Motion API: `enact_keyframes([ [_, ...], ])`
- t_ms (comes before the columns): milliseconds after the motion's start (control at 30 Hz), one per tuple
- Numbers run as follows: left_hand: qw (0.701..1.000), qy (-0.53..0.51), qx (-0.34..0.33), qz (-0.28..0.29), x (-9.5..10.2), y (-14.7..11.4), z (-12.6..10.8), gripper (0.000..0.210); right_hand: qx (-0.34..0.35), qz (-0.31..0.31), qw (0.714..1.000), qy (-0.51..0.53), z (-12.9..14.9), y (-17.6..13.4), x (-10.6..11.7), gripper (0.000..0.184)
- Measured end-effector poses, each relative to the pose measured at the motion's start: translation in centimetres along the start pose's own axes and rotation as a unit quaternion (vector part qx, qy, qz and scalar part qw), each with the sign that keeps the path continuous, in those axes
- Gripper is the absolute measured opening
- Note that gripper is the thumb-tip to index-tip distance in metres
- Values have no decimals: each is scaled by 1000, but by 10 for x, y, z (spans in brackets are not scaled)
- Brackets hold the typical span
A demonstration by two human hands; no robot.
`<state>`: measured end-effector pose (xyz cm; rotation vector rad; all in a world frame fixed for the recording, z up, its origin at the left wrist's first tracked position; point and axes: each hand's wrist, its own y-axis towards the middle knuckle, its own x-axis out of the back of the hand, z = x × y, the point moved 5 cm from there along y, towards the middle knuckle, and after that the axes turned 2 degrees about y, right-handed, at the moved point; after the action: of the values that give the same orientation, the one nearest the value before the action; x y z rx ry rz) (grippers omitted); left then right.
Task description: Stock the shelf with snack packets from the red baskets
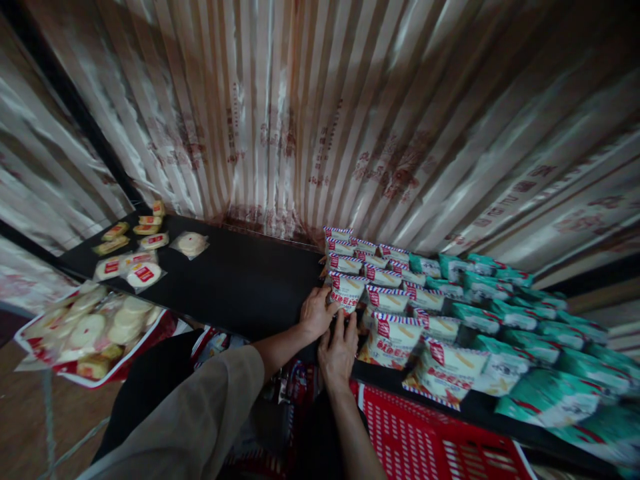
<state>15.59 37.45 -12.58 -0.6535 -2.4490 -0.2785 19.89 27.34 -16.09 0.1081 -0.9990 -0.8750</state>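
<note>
Both hands are at a small white snack bag (346,291) with red lettering and a striped top edge, at the left end of the front rows on the black shelf. My left hand (316,313) grips it by its left side, with the thumb toward the front. My right hand (339,350) has bent fingers pressed on the bag's lower front edge; its thumb is partly hidden. More white snack bags (393,340) of the same kind stand in rows behind and to the right. Beyond them are rows of green snack bags (550,397).
The black shelf (240,280) runs along a striped, printed curtain (280,120). Small wrapped pastries (143,273) lie at its left end. A red basket with a white rim (95,383) holds packaged round cakes (90,330). Another red basket (410,427) sits below the shelf at right.
</note>
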Motion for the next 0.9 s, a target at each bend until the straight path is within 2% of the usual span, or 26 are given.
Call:
enact_keyframes([
  [167,1000,-17,0,7,4,-3,2,46,5,-1,1000,8,-1,1,0,53],
  [267,999,-40,0,-14,11,-11,5,43,16,-14,1000,17,5,1,8,51],
  [367,997,-51,8,-50,26,-31,14,31,31,-22,998,39,22,-7,21,47],
  [467,996,-60,9,-71,45,-67,32,26,49,1,995,85,46,-29,27,41],
  [567,996,-48,12,-69,67,-117,61,25,55,76,985,142,67,-64,17,35],
  [700,991,25,126,-38,89,-186,112,29,-23,270,952,140,72,-122,-24,35],
  [800,978,60,200,18,91,-229,140,34,-70,412,905,82,68,-165,-55,42],
  [833,974,67,213,38,90,-239,145,35,-71,442,892,60,68,-176,-61,46],
  [900,968,79,227,68,86,-255,151,35,-62,463,884,31,70,-188,-68,55],
])
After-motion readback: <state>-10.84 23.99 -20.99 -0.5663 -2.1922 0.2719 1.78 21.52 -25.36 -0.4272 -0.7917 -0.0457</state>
